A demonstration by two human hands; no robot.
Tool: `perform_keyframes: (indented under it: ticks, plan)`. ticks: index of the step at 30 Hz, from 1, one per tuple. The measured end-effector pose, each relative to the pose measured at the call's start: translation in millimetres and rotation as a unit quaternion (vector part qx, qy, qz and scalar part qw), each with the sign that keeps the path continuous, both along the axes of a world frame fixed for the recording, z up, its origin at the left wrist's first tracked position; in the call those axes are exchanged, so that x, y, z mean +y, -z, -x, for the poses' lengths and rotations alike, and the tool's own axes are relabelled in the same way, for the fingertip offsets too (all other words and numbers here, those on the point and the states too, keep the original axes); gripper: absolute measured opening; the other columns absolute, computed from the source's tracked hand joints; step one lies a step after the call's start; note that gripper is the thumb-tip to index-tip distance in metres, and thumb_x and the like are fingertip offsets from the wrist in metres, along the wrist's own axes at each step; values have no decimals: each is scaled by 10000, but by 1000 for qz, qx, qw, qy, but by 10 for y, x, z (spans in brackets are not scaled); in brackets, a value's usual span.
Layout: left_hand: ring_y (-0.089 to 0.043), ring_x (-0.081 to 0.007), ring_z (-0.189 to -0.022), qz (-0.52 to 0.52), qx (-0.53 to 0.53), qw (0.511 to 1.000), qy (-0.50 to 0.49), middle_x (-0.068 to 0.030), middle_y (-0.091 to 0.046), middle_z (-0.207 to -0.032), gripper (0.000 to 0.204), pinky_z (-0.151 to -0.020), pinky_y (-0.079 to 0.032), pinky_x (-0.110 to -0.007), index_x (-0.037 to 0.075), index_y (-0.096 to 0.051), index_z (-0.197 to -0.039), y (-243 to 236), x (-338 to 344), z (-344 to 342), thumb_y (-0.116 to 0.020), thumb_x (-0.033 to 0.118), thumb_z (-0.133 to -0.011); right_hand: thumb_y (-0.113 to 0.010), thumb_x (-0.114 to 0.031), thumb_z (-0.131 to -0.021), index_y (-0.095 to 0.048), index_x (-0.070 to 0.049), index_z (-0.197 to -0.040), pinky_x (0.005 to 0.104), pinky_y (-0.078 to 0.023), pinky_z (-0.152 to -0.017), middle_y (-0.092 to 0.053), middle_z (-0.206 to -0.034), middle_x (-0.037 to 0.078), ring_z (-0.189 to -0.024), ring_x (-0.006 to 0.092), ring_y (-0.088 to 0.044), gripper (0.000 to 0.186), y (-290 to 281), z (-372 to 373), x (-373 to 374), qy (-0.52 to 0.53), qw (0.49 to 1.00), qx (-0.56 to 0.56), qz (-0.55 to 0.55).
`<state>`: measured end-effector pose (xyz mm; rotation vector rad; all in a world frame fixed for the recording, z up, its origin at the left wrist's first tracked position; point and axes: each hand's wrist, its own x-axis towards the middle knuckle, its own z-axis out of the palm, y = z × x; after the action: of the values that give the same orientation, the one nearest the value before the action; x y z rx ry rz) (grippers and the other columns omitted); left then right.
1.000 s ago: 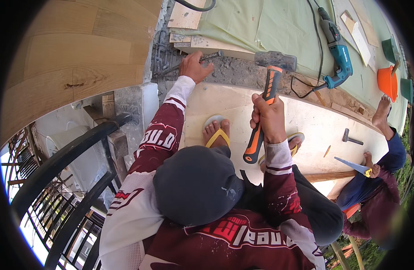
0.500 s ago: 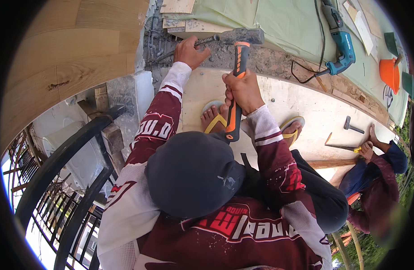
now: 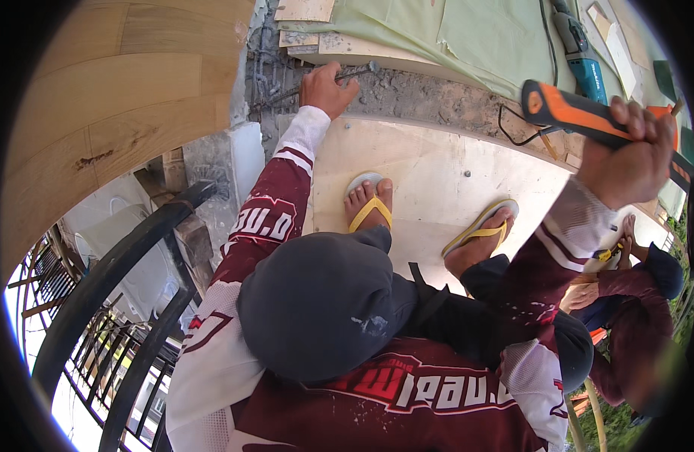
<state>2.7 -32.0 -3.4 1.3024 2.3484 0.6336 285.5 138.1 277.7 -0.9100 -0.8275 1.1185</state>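
Gripping metal rod (image 3: pixel 354 73) in left hand (image 3: pixel 327 91), safely leaving its head bare; gripping hammer (image 3: pixel 577 113) in right hand (image 3: pixel 624 164), right of rod.

A pale board floor (image 3: pixel 415 162) is carrying two yellow-strapped flip-flops (image 3: pixel 375 203) and a small dark bit (image 3: pixel 467 173). Alongside, a rough concrete strip (image 3: pixel 445 96) is bearing grey rubble (image 3: pixel 388 87). Beyond, a teal drill (image 3: pixel 588 73) is lying on a green sheet (image 3: pixel 411 26).
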Motion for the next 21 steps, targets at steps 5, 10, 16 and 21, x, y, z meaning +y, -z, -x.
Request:
perform_keyframes:
  ticks: [5, 10, 16, 21]
  plan:
    - [-687, -362, -829, 25, -34, 999, -4, -169, -700, -801, 330, -788, -536, -460, 13, -671, -893, -81, 22, 0, -746, 307, -764, -656, -194, -950, -510, -74, -875, 306, -455, -500, -468, -661, 0, -502, 117, -472, 204, 1573, 219, -1325, -375, 798, -208, 424]
    - [-683, -400, -810, 29, -21, 999, -6, -194, -708, -827, 306, -764, -541, -473, 31, -685, -874, 9, 29, 43, -741, 309, -759, -675, -156, -933, -520, -48, -910, 282, -420, -409, -474, -660, 6, -447, 104, -455, 191, 991, -648, -627, -273, 932, -108, 213]
    - [-664, -422, -799, 12, -28, 999, -12, -204, -688, -785, 311, -758, -528, -492, 33, -674, -831, 91, 4, 40, -756, 320, -744, -565, -135, -1004, -526, -34, -859, 333, -449, -602, -446, -737, 14, -653, 121, -464, 181, -320, -382, 335, -157, 982, 44, -93]
    - [-667, -414, -797, 36, -26, 999, -6, -203, -691, -791, 276, -753, -525, -485, 35, -677, -828, -23, 0, -11, -759, 288, -753, -602, -187, -966, -562, -8, -844, 347, -470, -583, -533, -693, 81, -622, 178, -545, 221, 1150, 474, -1129, -362, 853, -225, 299]
